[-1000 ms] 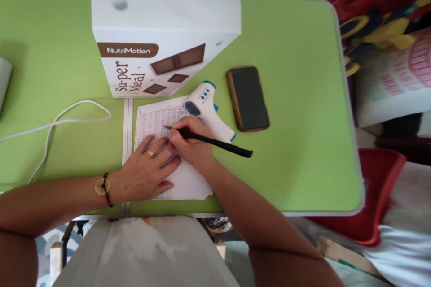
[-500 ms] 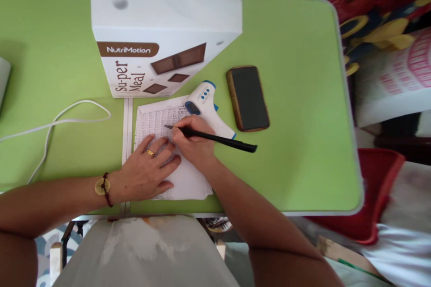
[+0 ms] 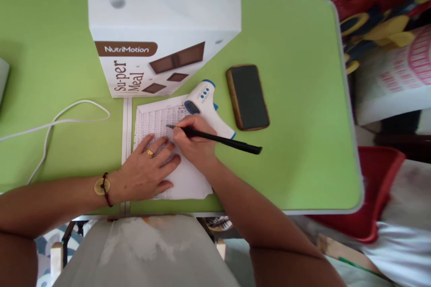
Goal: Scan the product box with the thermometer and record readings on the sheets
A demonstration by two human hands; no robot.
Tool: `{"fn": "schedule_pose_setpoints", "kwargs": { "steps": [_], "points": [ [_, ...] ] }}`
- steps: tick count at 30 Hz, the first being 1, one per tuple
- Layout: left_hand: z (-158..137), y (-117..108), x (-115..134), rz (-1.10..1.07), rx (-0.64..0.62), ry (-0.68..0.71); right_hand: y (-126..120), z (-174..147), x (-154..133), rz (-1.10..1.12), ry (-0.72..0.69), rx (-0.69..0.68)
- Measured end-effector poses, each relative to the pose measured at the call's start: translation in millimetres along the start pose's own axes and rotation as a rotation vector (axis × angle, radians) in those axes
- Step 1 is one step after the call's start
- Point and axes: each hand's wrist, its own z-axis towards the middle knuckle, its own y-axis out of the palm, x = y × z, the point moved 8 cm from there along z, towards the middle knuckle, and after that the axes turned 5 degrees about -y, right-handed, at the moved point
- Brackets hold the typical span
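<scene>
A black pen [image 3: 232, 142] is pinched in my right hand [image 3: 196, 142], its tip at the written part of a white sheet of paper [image 3: 195, 180]. Rows of small handwriting fill the sheet's upper left; the lower right part is blank. My left hand [image 3: 148, 168] lies flat on the paper with its fingers spread, a gold ring on one finger and a cord bracelet at the wrist. A white and blue infrared thermometer [image 3: 210, 110] rests on the paper's upper right corner, just beyond my right hand, which partly hides it.
A large white box [image 3: 161, 4] marked NutriMotion stands behind the paper on the green table [image 3: 303, 98]. To the right lies a phone [image 3: 249, 97] in a brown case. A white cable [image 3: 76, 120] loops at the left. Beyond the table's right edge is a red tray [image 3: 380, 188].
My right hand and the pen have shifted slightly to the right along the writing. My left hand stays in place on the paper.
</scene>
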Motion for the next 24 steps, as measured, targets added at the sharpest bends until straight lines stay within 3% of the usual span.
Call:
{"fn": "schedule_pose_setpoints", "kwargs": {
  "steps": [24],
  "points": [
    [0.2, 0.4, 0.3, 0.013, -0.014, 0.000, 8.2, -1.4, -4.7, 0.014, -0.059, -0.098]
  ]
}}
